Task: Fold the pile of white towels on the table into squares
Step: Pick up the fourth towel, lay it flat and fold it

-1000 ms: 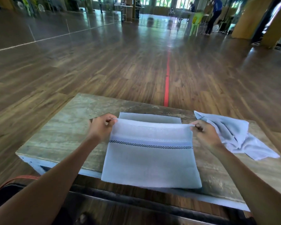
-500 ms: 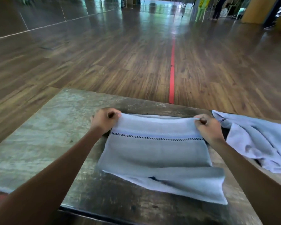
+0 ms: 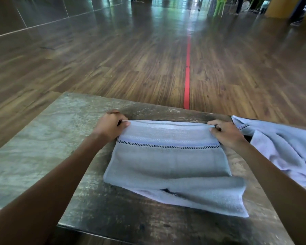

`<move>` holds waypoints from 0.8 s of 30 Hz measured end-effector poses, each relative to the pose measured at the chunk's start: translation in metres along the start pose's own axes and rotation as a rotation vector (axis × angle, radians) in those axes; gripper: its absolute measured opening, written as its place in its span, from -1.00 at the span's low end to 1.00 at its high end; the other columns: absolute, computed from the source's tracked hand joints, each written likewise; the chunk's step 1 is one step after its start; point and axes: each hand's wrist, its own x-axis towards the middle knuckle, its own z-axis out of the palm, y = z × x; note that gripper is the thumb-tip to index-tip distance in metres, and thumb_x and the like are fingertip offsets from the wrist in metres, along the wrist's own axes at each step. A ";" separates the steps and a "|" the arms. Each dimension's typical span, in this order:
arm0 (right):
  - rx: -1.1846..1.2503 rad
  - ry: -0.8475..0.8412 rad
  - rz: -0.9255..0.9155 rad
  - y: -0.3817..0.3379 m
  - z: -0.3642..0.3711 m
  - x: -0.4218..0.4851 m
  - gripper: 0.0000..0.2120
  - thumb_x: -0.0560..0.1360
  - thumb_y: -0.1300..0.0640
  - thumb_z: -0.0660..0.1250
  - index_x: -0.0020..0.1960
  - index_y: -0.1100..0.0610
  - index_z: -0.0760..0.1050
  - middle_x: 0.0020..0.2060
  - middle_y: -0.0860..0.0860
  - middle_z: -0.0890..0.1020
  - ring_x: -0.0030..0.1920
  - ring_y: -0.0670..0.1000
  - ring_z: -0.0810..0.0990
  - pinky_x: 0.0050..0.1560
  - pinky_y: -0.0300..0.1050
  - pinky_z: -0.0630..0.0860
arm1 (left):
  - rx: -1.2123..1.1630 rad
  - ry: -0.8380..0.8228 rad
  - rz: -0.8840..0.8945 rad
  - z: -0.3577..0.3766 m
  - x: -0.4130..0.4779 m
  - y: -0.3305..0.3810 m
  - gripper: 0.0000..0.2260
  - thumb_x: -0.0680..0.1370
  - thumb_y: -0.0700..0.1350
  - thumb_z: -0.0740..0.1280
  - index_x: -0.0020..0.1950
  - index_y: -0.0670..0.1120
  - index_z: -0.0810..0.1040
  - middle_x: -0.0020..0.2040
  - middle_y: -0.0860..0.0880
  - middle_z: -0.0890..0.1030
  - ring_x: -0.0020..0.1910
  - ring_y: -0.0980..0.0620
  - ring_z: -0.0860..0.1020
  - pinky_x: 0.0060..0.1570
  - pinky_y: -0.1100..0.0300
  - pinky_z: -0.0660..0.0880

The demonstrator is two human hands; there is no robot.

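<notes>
A white towel with a blue band and a dark checked stripe lies folded over on the worn table. My left hand pinches its far left corner. At the far right corner my right hand pinches the edge. Both corners are down near the table's far side. The near edge of the towel is doubled and rumpled, with a lower layer sticking out toward the right front.
A loose crumpled white towel lies at the right, running off the frame. Beyond the table's far edge is wooden floor with a red line. A green chair and a person's legs stand far back.
Both hands carried the towel's far edge forward over the lower layer and set it down near the table's far side. The camera tilted down and closer.
</notes>
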 end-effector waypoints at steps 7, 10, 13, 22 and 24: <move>0.022 -0.051 -0.003 -0.002 -0.008 -0.007 -0.97 0.53 0.16 0.31 -0.05 0.04 0.48 -0.27 -0.03 0.57 -0.14 0.02 0.53 -0.16 -0.14 0.31 | -0.051 0.005 -0.060 -0.009 -0.008 0.010 -0.94 0.52 -0.09 0.35 -0.15 0.00 0.58 -0.17 0.05 0.59 -0.14 0.02 0.55 -0.18 0.15 0.43; 0.008 -0.037 -0.023 0.001 -0.006 -0.009 -0.94 0.53 0.18 0.30 -0.10 0.04 0.49 -0.32 -0.09 0.55 -0.15 0.01 0.53 -0.22 -0.15 0.31 | -0.100 0.009 -0.091 -0.012 -0.009 0.012 -0.91 0.52 -0.12 0.35 -0.17 0.01 0.61 -0.21 0.07 0.63 -0.15 0.04 0.58 -0.12 0.10 0.52; 0.079 -0.005 0.007 0.000 -0.009 -0.008 -0.93 0.52 0.17 0.33 -0.14 0.14 0.52 -0.28 -0.03 0.59 -0.14 0.03 0.54 -0.19 -0.18 0.39 | -0.189 0.057 -0.117 -0.012 -0.008 0.012 -0.90 0.53 -0.14 0.34 -0.16 -0.03 0.62 -0.20 0.04 0.65 -0.15 0.03 0.59 -0.12 0.10 0.53; 0.389 0.152 -0.021 -0.008 -0.001 -0.005 -0.91 0.50 0.14 0.37 -0.18 0.06 0.51 -0.24 0.00 0.59 -0.15 -0.01 0.53 -0.04 -0.13 0.40 | -0.310 0.102 -0.091 -0.007 -0.001 0.002 -0.90 0.53 -0.15 0.35 -0.08 -0.05 0.67 -0.07 0.06 0.68 -0.03 0.13 0.60 -0.03 0.29 0.46; 0.464 0.174 0.017 -0.009 -0.001 -0.002 -0.90 0.50 0.11 0.37 -0.19 0.02 0.52 -0.22 -0.01 0.60 -0.11 0.03 0.55 0.02 -0.07 0.45 | -0.422 0.137 -0.120 -0.008 -0.002 0.001 -0.91 0.53 -0.15 0.36 -0.09 -0.06 0.66 -0.08 0.05 0.69 -0.01 0.10 0.61 0.07 0.18 0.50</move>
